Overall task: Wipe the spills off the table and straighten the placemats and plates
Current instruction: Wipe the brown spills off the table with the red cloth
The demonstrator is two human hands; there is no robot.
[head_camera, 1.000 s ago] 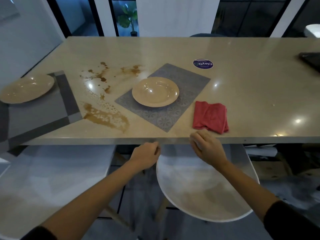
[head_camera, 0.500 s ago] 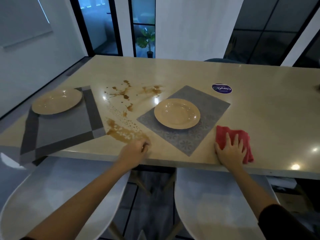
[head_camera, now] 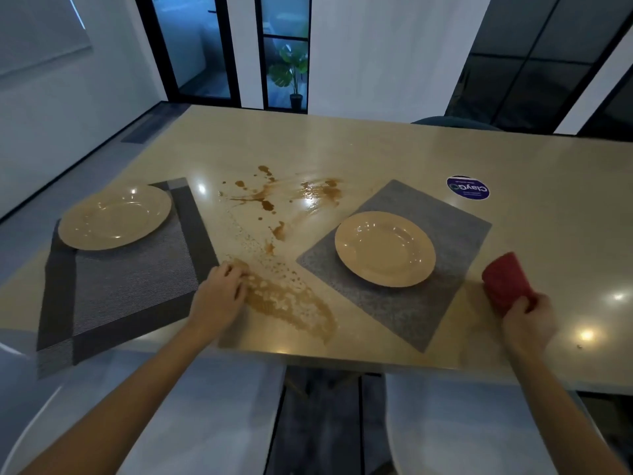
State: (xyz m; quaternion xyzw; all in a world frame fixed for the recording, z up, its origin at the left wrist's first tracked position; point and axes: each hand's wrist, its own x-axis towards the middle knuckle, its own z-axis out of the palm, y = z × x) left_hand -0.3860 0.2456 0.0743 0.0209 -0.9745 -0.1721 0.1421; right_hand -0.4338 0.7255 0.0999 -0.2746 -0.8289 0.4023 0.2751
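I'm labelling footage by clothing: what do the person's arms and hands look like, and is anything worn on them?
Both forearms are bare, and so are the left hand and right hand: no gloves, watch or rings visible. No sleeve shows at the frame's lower edge on either arm. The fingers carry no markings that can be made out.

A long beige table (head_camera: 394,156) filled the middle of the frame, glossy, ceiling lights glinting off it. Left of centre lay a dark striped placemat (head_camera: 130,289), skewed, its near corner hanging over the table's front edge. Right of centre sat a grey placemat (head_camera: 404,310), turned like a diamond. Between the two spread the brown spill (head_camera: 291,303): a broad smear low down near the front edge, with drips and splashes scattered further up toward centre frame. Up at the right, a round purple sticker (head_camera: 468,188) lay flat just beyond the grey mat's far corner.
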